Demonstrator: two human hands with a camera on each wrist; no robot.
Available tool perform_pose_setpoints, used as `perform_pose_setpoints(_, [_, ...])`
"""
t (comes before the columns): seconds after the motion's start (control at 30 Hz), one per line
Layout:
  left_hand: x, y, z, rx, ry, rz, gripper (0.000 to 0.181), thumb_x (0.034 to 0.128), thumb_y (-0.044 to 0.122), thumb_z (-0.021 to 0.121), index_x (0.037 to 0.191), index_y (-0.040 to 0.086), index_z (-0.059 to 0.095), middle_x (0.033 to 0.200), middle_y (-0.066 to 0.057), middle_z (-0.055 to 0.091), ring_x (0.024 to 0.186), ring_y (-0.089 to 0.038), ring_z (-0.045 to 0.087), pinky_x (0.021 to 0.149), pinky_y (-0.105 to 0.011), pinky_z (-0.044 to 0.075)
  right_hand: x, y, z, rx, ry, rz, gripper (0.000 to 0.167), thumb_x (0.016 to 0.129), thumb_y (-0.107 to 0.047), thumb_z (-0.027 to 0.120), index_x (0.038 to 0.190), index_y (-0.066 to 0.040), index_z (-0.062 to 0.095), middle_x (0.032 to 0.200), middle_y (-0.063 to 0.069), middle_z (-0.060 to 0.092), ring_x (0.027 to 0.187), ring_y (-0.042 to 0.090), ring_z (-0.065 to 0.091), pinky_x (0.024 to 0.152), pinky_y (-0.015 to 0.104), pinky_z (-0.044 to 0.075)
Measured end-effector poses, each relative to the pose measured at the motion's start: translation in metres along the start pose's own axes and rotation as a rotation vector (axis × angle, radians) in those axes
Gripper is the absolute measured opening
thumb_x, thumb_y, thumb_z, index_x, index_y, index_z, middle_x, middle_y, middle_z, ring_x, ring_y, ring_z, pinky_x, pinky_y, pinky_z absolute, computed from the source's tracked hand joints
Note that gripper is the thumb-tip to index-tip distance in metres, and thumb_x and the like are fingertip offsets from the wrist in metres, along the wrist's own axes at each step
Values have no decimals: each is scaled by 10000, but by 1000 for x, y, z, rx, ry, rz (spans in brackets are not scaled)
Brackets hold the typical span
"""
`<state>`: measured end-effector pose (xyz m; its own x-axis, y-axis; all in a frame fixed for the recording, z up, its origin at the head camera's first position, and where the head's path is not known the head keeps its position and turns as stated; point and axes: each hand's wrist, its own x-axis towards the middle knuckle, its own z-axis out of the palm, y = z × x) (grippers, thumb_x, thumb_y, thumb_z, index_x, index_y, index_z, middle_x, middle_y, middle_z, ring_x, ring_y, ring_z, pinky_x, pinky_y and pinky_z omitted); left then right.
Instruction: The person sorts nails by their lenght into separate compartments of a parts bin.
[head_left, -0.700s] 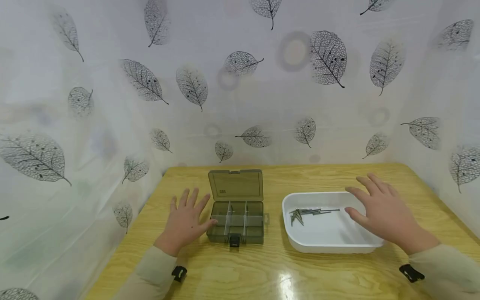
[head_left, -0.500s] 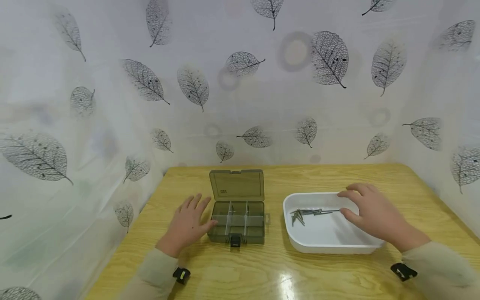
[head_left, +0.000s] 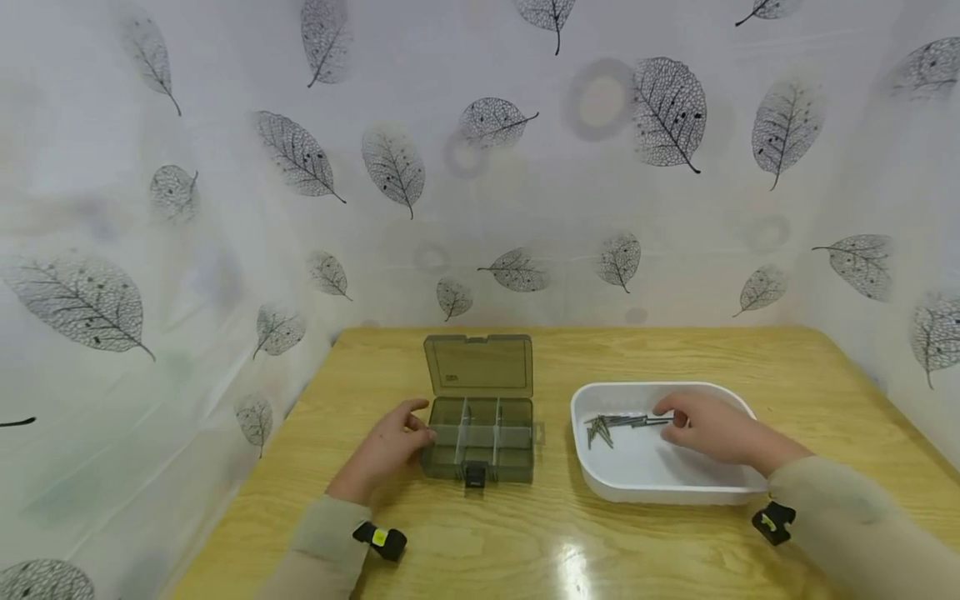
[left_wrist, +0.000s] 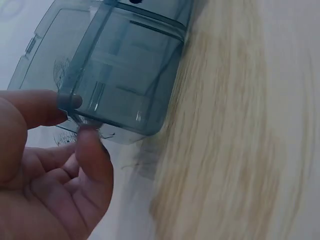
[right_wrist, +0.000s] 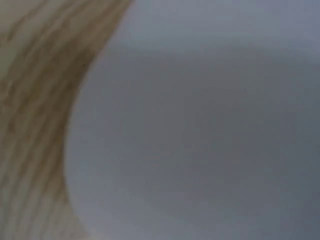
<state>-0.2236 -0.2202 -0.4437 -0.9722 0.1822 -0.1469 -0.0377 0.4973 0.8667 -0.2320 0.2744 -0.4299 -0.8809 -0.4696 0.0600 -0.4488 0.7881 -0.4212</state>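
1. From where I stand, the white tray [head_left: 671, 493] sits on the wood-grain table [head_left: 480, 550], and the grey screws [head_left: 624, 421] lie inside it, toward its left side, with a small fan of brassy screws [head_left: 602, 431] beside their left end
2. The grey screws run mostly left to right, along the tray's long axis, so the right end of the row points at the right hand [head_left: 712, 427], which reaches in over the tray's right side
3. That right hand is clearly the nearer one; its thumb and forefinger bend toward each other at the row's right end, but I cannot tell whether they grip a screw
4. Well left of the tray, the left hand [head_left: 386, 446] pinches the near corner of the divided box [head_left: 513, 473] between thumb and finger
5. The box stands between the left hand and the tray, apart from the tray, its lid [head_left: 480, 367] raised and its compartments facing up
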Motion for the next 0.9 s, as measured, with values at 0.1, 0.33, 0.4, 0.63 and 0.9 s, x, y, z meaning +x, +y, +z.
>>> perform_pose_setpoints(0.1, [0,-6,1,-98,-3,4,578,1005,150,631,1524,45,399,1066,-141,571,673,-220,531,601,-365,518,5,4,9,28,-27,41,306,886,-163,736,1161,-34,692,881,-60,593,780,109,510,689,330,459])
perform_pose_setpoints(0.33, [-2,-18,2,-305,-18,-23,543,994,73,580,1507,35,409,1070,-137,547,842,-225,511,582,-331,507,7,9,23,45,-5,96,237,874,-117,717,1109,-137,693,878,-62,585,786,131,511,722,345,455])
perform_pose_setpoints(0.4, [-1,-21,3,-341,-29,-20,553,987,61,580,1509,28,401,1063,-124,535,858,-218,497,580,-317,499,7,11,26,54,-3,100,204,879,-113,714,1075,-158,681,851,-57,572,767,134,504,701,336,445])
perform_pose_setpoints(0.63, [3,-22,6,-343,-55,9,541,1003,82,584,1513,51,405,1078,-114,515,823,-206,472,590,-309,495,1,11,25,60,-10,122,116,890,-100,700,898,-197,637,773,-58,534,733,140,489,686,324,426])
perform_pose_setpoints(0.9, [3,-22,10,-368,-40,6,539,996,56,577,1509,57,410,1075,-120,502,769,-199,462,591,-332,511,2,9,22,2,-14,70,161,916,-77,675,838,-198,606,778,-80,524,758,119,487,708,330,429])
